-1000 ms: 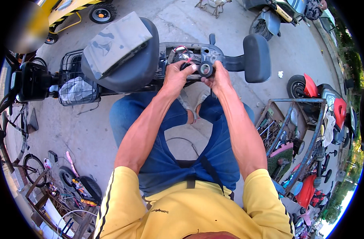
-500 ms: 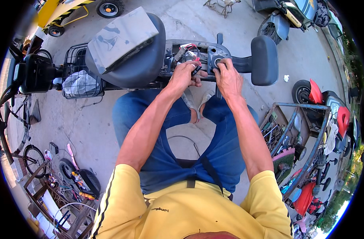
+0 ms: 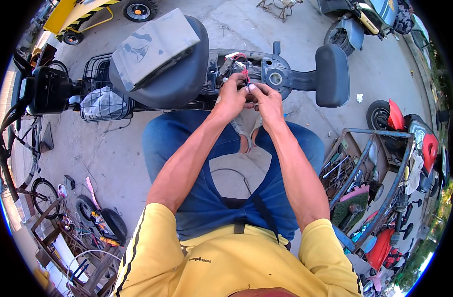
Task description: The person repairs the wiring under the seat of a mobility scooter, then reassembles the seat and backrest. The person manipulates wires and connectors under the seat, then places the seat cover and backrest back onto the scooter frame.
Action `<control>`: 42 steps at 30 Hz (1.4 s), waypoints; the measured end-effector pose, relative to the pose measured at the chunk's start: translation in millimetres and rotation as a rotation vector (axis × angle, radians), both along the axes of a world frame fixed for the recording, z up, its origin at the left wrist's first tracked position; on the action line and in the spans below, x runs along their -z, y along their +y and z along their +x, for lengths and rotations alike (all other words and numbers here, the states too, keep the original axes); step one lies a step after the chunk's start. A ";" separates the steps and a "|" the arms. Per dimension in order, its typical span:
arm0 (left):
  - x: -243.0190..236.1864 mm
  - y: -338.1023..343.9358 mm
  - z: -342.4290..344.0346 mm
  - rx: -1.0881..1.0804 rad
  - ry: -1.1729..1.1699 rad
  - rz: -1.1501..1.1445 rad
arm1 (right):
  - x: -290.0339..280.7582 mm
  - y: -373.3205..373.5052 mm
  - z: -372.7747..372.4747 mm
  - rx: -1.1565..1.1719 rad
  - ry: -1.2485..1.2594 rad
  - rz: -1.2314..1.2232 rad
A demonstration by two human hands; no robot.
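An electric scooter [image 3: 221, 54] stands across in front of me, its frame open behind the tipped-up black seat [image 3: 186, 91]. Red and white wires [image 3: 240, 69] with pale connectors come out of the open bay. My left hand [image 3: 231, 98] is closed at the near edge of the bay, by the red wires. Fingertips of my right hand [image 3: 269, 103] meet it there in a pinch. A small dark piece shows between the fingers, mostly hidden, so its kind cannot be made out. Right of the hands, a round opening with a light ring [image 3: 275, 78] sits in the rear frame.
A dusty grey box [image 3: 154, 47] rests on the seat. The padded backrest [image 3: 332, 75] is at the right, the wire basket [image 3: 95, 89] at the left. A metal tool rack [image 3: 357, 168] stands to my right, and a loose wheel [image 3: 86, 208] lies lower left.
My right hand has left the round opening and moved left to meet my left hand. The ring is now uncovered. The black piece seen in my left hand is now mostly hidden.
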State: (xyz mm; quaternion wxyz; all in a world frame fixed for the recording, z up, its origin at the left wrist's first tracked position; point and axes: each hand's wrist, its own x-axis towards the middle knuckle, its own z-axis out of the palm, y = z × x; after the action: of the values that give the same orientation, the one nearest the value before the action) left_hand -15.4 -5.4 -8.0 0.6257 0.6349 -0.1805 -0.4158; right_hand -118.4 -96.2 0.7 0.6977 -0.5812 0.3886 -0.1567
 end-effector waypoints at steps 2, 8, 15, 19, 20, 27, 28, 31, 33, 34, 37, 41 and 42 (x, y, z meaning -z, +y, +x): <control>9.6 -2.6 -0.9 0.028 -0.127 0.036 | 3.0 -2.4 0.5 0.034 -0.006 0.115; 14.4 2.8 -5.8 0.025 -0.301 0.086 | 3.1 -4.4 8.4 0.029 -0.030 0.248; -1.0 7.8 -4.2 -0.174 -0.172 0.000 | 7.9 -7.3 5.7 -0.020 -0.010 0.176; -8.2 10.4 7.8 -0.155 -0.093 0.063 | 8.9 -8.0 2.0 -0.015 -0.023 0.189; -6.7 11.0 8.7 -0.157 -0.093 0.076 | 11.4 -7.2 1.3 -0.013 -0.028 0.185; -16.5 6.4 11.5 -0.021 -0.126 0.173 | 11.4 1.9 -1.0 -0.014 -0.066 0.162; -16.8 5.8 11.4 -0.021 -0.138 0.188 | 10.7 2.9 -1.2 -0.014 -0.069 0.157; -16.5 4.9 11.1 -0.048 -0.131 0.193 | 12.4 4.1 -3.1 -0.035 -0.093 0.101; -12.6 5.2 11.7 -0.072 -0.179 0.186 | 12.0 6.4 -2.9 -0.027 -0.059 0.034; -7.3 6.1 12.3 -0.082 -0.237 0.186 | 11.2 8.3 -1.9 -0.024 -0.043 0.002; -2.1 9.5 9.9 -0.106 -0.493 0.188 | 2.5 12.0 0.6 -0.017 -0.017 -0.043; -19.2 13.7 0.5 -0.090 -0.864 0.219 | 6.3 10.4 4.7 0.016 0.004 -0.101; -21.5 13.9 -0.1 -0.058 -0.891 0.216 | 7.1 9.0 5.2 0.019 0.004 -0.117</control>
State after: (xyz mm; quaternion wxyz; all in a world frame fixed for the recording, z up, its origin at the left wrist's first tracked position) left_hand -15.6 8.5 13.5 0.4286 0.8181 -0.3699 -0.1011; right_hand -113.1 -87.1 -6.4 0.6602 -0.6177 0.3854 -0.1847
